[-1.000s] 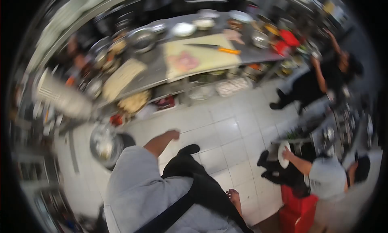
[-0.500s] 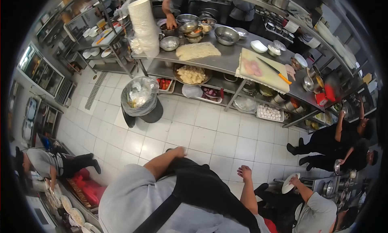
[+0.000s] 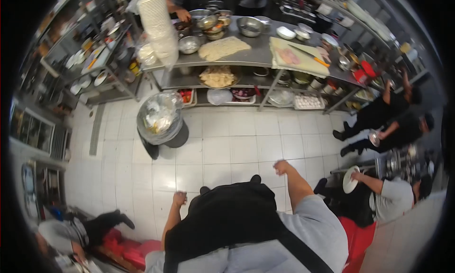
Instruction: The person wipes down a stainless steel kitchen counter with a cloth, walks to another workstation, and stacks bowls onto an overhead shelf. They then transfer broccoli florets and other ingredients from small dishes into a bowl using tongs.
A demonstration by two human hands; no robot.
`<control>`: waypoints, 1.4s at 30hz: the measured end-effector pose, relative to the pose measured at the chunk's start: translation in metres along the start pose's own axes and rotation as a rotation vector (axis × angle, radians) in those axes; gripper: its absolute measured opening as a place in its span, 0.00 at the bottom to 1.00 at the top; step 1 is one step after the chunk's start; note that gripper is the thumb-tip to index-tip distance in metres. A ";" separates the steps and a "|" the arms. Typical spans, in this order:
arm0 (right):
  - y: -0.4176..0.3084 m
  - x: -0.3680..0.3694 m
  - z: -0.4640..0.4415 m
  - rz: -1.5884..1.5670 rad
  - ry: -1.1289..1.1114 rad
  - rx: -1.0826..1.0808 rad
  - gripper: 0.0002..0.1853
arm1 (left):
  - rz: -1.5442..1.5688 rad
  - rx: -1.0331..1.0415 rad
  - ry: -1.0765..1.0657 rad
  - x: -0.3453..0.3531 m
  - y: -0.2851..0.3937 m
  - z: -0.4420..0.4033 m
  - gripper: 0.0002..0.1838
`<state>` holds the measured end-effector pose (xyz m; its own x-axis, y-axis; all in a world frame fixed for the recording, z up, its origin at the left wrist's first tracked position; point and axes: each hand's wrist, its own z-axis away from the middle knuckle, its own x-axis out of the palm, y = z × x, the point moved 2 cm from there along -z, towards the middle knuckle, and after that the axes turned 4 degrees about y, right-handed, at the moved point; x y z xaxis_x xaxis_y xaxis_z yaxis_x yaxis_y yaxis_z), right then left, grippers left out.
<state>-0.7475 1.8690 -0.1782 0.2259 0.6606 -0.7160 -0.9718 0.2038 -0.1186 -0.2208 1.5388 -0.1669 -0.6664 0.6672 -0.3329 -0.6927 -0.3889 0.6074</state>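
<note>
Over the tiled floor, my left hand (image 3: 179,198) hangs beside the black apron (image 3: 225,213), its fingers loosely bent and slightly apart. My right hand (image 3: 281,167) is held farther forward on the other side, also loosely bent with a small gap at the fingers. Neither hand shows anything in it or touches anything. Ahead of both stands a steel table (image 3: 258,52). On it are a flat sheet of dough (image 3: 222,48), metal bowls (image 3: 249,27) and a pale cutting board (image 3: 310,64) with pink meat (image 3: 287,56) and an orange-handled knife (image 3: 307,54).
A lined trash bin (image 3: 176,135) stands before the table, below tall stacked white containers (image 3: 155,17). Eggs (image 3: 309,102) and a pan of pale food (image 3: 217,77) sit on the lower shelf. Several people work around; one at right holds a white plate (image 3: 350,179).
The view has swung and the table now lies straight ahead. My right hand has come forward with its forearm raised, while my left hand has dropped back beside the apron.
</note>
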 end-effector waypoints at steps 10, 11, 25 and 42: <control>0.064 -0.289 0.101 -0.662 1.570 0.764 0.31 | -1.294 0.482 -0.474 -0.093 -0.177 -0.047 0.12; 0.061 -0.304 0.111 -0.696 1.618 0.734 0.31 | -1.426 0.545 -0.513 -0.107 -0.171 -0.049 0.12; -0.004 -0.440 0.019 -1.281 1.968 0.664 0.37 | -0.150 0.130 0.060 -0.190 -0.014 -0.025 0.18; -0.476 -0.795 -0.233 -1.331 1.847 -0.993 0.24 | 0.444 -0.396 0.322 -0.341 -0.124 0.005 0.17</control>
<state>-0.4798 1.0786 0.2873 0.7171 -0.5601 0.4148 -0.3043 -0.7870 -0.5366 0.0936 1.3633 -0.1249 -0.9176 0.1914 -0.3485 -0.3420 -0.8270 0.4461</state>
